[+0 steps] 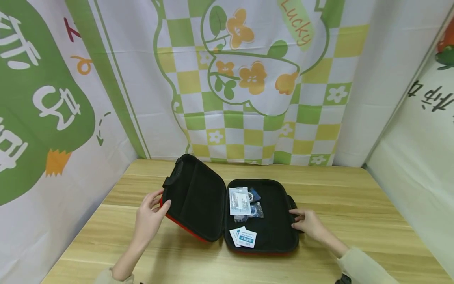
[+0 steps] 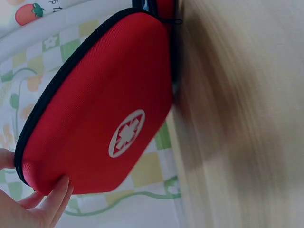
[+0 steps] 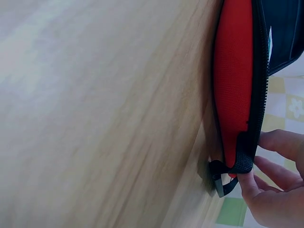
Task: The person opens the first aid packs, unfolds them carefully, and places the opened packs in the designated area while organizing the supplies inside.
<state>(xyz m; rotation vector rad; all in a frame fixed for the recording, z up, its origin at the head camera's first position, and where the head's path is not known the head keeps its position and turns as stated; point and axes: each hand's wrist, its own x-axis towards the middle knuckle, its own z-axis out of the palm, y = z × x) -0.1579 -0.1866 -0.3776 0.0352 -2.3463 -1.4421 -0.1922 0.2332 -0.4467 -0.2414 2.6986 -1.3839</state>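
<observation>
Wooden counter [image 1: 340, 205], and you've got the case [image 1: 274, 225] spread open: left hand [image 1: 150, 215] pinching its tilted lid [image 1: 200, 201], right hand [image 1: 308, 225] pinching the strap-side rim, packets [image 1: 240, 202] inside.

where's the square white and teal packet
In the head view, the square white and teal packet lies in the near left corner of the red case's black right half, overlapping another white packet.

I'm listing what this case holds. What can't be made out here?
Head view: finer print on the white packet, too small.
Head view: part of the clear bag, covered by that packet.
Left wrist view: inside of the lid, facing away.
Right wrist view: the bag again, behind the red base.
</observation>
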